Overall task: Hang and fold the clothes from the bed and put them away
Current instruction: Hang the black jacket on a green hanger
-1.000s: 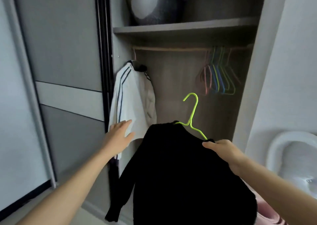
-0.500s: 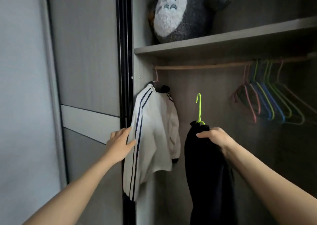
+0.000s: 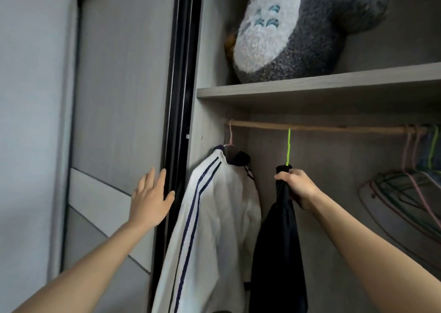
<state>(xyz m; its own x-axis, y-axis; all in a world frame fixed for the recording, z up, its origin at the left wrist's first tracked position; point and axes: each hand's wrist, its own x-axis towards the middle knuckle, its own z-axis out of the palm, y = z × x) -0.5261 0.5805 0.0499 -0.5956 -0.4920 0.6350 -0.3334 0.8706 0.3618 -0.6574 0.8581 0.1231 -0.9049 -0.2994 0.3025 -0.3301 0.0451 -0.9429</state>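
The black garment (image 3: pixel 279 241) on its green hanger (image 3: pixel 288 145) is gripped at the neck by the right hand (image 3: pixel 298 188), hook up at the rod (image 3: pixel 334 128), the left hand (image 3: pixel 150 203) spread open at the door (image 3: pixel 119 121); seating the hook, then release, is likely needed.

Left hand (image 3: pixel 150 199): arm raised, palm forward, fingers straight and spread.
Right hand (image 3: pixel 297 188): arm outstretched, fingers curled tight round the black garment (image 3: pixel 279 241).
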